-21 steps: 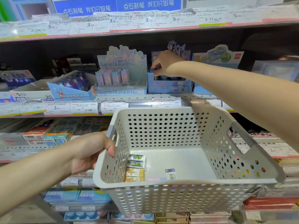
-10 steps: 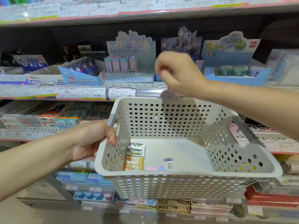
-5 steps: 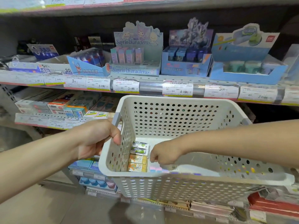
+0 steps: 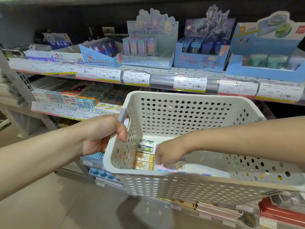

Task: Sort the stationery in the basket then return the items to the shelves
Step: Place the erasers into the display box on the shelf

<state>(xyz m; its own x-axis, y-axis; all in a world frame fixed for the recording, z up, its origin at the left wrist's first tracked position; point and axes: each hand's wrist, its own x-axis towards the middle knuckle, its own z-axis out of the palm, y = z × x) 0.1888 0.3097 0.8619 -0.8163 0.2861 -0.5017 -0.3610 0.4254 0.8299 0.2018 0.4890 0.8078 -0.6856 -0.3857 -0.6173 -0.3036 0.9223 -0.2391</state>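
Right hand (image 4: pixel 168 155) dropped from shelf onto pastel strip (image 4: pixel 171 168), lengthwise left-right.

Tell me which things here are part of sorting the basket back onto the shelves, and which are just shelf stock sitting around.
In the job:
white basket, gripped at its side by the left hand
right hand, reaching inside
green packs
orange packs
pastel barcoded strip

Just there:
Sanrio display box
dark blue display box
price labels

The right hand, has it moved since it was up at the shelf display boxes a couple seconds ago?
Yes. The right hand has come down from the blue display box into the basket, fingers curled at the pastel item.
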